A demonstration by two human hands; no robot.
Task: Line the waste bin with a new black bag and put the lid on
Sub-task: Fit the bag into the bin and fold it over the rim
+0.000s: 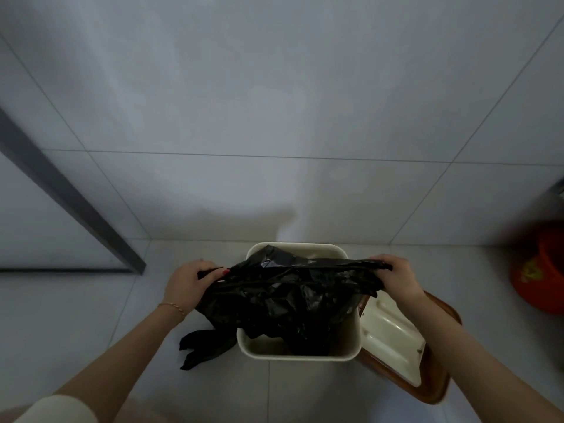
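A cream square waste bin stands on the floor against the tiled wall. A crumpled black bag is stretched across its mouth and hangs partly inside it. My left hand grips the bag's left edge, just left of the bin. My right hand grips the bag's right edge over the bin's right side. The cream lid lies upside down to the right of the bin, on a brown tray-like piece.
Another bit of black plastic lies on the floor at the bin's left front corner. An orange bucket stands at the far right. A dark door frame runs down at the left.
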